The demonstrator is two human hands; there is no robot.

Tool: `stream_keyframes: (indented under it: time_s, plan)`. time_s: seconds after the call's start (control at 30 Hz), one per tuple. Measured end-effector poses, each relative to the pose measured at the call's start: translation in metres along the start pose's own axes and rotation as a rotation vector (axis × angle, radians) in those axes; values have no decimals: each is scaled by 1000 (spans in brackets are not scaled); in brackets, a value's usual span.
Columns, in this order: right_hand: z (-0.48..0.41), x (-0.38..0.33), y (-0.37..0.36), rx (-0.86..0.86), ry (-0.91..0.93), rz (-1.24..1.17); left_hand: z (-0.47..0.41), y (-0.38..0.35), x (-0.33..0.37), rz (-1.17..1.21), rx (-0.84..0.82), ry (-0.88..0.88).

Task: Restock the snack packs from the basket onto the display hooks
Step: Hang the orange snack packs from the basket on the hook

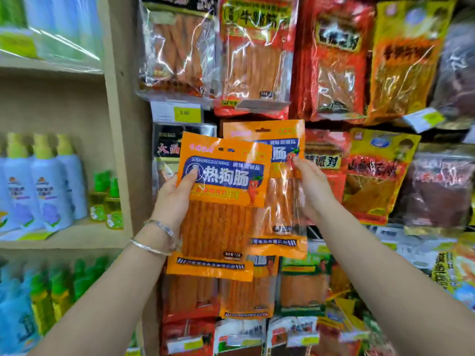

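**Head view, facing a display wall of hanging snack packs.** My left hand (177, 196) grips the front snack pack (221, 214) at its left edge. The thumb lies across the blue label on the face; the other fingers are curled behind the pack and hidden. The pack is orange, with a clear window showing a row of reddish sticks. It leans slightly, its top tipped to the right.

My right hand (312, 188) pinches the rear snack pack (279, 211) at its right edge, thumb on the front near the printed red cartoon figure, fingers behind. This 2nd pack is of the same kind. It stands higher and further right, and the front pack overlaps its left half. Its hang slot (262, 130) sits at the top edge; I cannot tell whether a hook passes through it.

Both packs are held up against the wall, just below a yellow price tag (187, 113) and above a row of further orange packs (246, 291) of the same design. Red packs (334, 60) hang in the upper right, and a yellow pack (377, 176) hangs just right of my right hand. 2 bracelets (156, 237) circle my left wrist.

Left of the wall, beyond a wooden upright (120, 124), a shelf (84, 237) carries white spray bottles (48, 191) with yellow caps and small green-capped bottles (105, 199).
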State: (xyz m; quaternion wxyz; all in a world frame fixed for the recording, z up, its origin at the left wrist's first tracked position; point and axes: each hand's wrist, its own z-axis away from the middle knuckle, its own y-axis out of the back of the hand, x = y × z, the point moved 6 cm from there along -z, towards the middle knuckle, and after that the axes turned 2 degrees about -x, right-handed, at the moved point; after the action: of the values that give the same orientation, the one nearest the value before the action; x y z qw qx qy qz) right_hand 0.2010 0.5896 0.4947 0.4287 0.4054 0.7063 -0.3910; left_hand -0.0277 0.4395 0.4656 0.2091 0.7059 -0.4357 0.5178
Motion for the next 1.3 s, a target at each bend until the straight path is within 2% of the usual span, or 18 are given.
stream_keyframes:
  time_s: [0.17, 0.47, 0.57, 0.63, 0.77, 0.83, 0.9, 0.97, 1.03, 1.1, 1.2, 1.3]
  plan:
    - [-27, 7, -21, -43, -59, -16, -23, 1, -3, 76, -14, 18]
    - [-56, 29, -22, -83, -179, -157, -46, -4, -9, 66, 10, 22]
    - [-64, 33, -15, -39, -84, -3, -47, -10, -8, 60, 7, 19]
    - [-63, 32, -9, 29, 50, 98, -46, -14, -11, 49, 8, 23]
    - [-46, 18, 3, 149, 319, 139, -47, -25, -15, 49, -4, 24]
    - [-41, 13, -1, 80, 318, 114, -46, -32, -15, 46, -8, 23]
    - [-39, 14, -12, -57, 241, 60, -47, -40, -15, 22, -24, 12]
    - [-37, 12, -19, -117, 211, 97, -47, -51, -13, -40, -77, -5]
    - [-37, 7, -20, -117, 217, 67, -46, -61, -8, -122, -114, -47]
    - [-37, -1, -19, -93, 240, 28, -47, -66, 4, -152, -106, -166]
    - [-42, -15, -19, -49, 303, 117, -47, -69, 32, -135, -54, -378]
    - [-48, -25, -23, -49, 331, 110, -51, -73, 54, -284, -67, -480]
